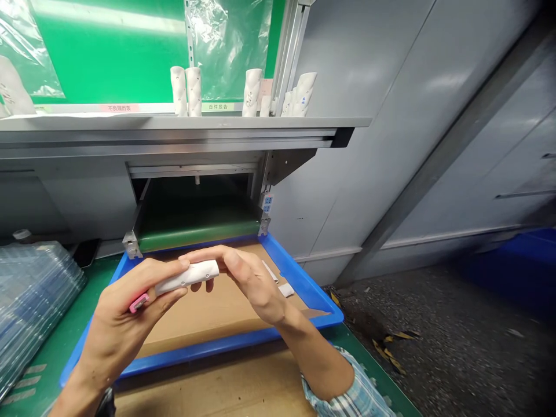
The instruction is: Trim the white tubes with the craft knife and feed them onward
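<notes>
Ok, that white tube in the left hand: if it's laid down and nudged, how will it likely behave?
The tube would probably roll, since its sides look rounded. It seems fairly stiff: it shows a straight, unbent shape in the pinch of the left hand. It may be light, being slim and lightly gripped, though its weight can't be seen.

Held tube (pixel 189 277): white, dotted with small dark marks
Small piece (pixel 139 302) at the tube's end: pink, with a dark patch
Tray (pixel 208 349): bright blue right round the rim
Cardboard lining (pixel 208 318): plain tan
Conveyor belt (pixel 195 217): deep green, nearly black further in
Back board (pixel 108 52): vivid green
Shelf tubes (pixel 193 92): white, some with little motifs
Sleeve (pixel 347 389): plaid, blue and white
Wall (pixel 343 168): pale grey
</notes>
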Tool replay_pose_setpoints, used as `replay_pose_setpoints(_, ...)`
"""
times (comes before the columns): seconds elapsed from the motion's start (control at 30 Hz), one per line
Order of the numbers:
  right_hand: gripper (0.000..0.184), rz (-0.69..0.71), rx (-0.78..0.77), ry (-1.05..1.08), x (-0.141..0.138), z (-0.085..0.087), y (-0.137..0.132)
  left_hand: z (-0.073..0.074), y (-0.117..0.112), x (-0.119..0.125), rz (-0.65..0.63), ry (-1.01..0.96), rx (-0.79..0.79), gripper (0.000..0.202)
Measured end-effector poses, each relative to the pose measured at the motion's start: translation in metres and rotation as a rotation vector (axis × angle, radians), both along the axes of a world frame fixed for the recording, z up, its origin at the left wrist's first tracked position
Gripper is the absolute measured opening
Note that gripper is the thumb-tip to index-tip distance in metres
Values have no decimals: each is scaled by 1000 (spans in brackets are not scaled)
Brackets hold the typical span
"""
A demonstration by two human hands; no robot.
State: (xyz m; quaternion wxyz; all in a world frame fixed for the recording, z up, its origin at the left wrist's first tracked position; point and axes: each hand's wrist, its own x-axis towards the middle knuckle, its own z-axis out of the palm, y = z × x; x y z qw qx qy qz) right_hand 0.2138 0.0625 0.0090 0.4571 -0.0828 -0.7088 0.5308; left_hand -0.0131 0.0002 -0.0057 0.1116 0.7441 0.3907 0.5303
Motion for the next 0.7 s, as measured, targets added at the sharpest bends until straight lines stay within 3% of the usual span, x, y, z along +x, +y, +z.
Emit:
replay_pose_setpoints(0.17, 36, 21, 19, 26, -1, -3, -1, 1, 0, 0, 53, -2, 3, 30)
replay_pose_setpoints(0.4, 32, 15, 21, 26, -3, -8, 2, 1, -1, 0, 40, -22, -6, 31)
replay_pose_setpoints(0.7, 45, 29, 8, 13, -1, -3, -1, 1, 0, -1, 35, -37, -6, 32)
